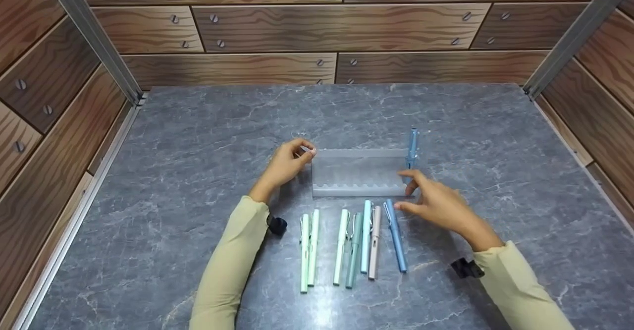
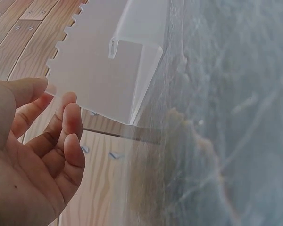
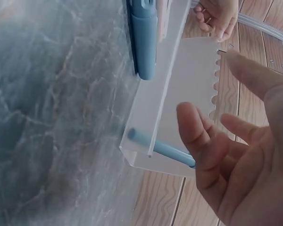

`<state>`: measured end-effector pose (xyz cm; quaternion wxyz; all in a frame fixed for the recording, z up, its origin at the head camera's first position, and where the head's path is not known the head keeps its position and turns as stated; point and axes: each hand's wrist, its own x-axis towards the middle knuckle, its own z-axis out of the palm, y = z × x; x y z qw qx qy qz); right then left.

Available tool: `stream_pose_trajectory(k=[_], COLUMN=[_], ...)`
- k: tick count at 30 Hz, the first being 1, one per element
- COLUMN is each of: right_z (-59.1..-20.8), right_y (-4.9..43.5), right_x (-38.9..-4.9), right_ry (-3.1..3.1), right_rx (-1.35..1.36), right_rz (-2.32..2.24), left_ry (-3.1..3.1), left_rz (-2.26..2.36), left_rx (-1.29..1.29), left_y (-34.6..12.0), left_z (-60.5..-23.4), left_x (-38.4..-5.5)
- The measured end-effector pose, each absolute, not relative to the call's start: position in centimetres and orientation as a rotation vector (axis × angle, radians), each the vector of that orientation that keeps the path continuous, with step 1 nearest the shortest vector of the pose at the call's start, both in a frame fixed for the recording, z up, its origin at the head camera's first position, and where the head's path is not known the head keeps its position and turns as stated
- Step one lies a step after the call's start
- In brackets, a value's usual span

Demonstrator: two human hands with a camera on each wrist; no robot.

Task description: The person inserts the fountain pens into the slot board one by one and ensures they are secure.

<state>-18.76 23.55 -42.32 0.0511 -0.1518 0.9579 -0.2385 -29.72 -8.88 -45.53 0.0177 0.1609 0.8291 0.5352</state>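
Pinching a clear rack [image 1: 359,170] in the left hand [image 1: 287,164], holding the right hand [image 1: 440,204] wide beside a loose blue pen [image 1: 397,240].
Lying on the table [image 1: 198,137], much nearer the right hand than the left, just left of the right thumb tip, perhaps touching (cannot tell); running lengthwise from there back toward the body, slanting slightly, and pointing its clip end away toward the rack.
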Motion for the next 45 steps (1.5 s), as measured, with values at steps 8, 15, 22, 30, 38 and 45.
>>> stream_pose_trajectory(k=[8, 15, 22, 30, 38, 45], right_z=[-43.3, -43.9, -44.5, -44.7, -44.8, -44.6], right_y=[23.4, 23.3, 22.8, 22.4, 22.1, 21.9], right_x=[-18.5, -18.5, -18.6, -18.7, -18.7, -18.6], right_ry=[2.786, 2.749, 2.756, 2.741, 2.743, 2.742], right_rx=[-0.480, -0.505, -0.524, -0.517, -0.526, -0.504], right_rz=[-0.676, -0.637, -0.598, -0.547, -0.520, -0.533], left_ry=[2.574, 2.559, 2.551, 2.536, 2.549, 2.562], left_rz=[1.666, 1.673, 1.684, 1.678, 1.671, 1.659], left_rx=[0.500, 0.487, 0.499, 0.487, 0.496, 0.510], left_y=[-9.0, -9.0, -9.0, -9.0, -9.1, -9.1], left_z=[-45.6, -45.6, -45.6, -45.6, -45.5, -45.5], left_x=[-29.7, -29.6, -29.6, -29.6, -29.6, -29.7])
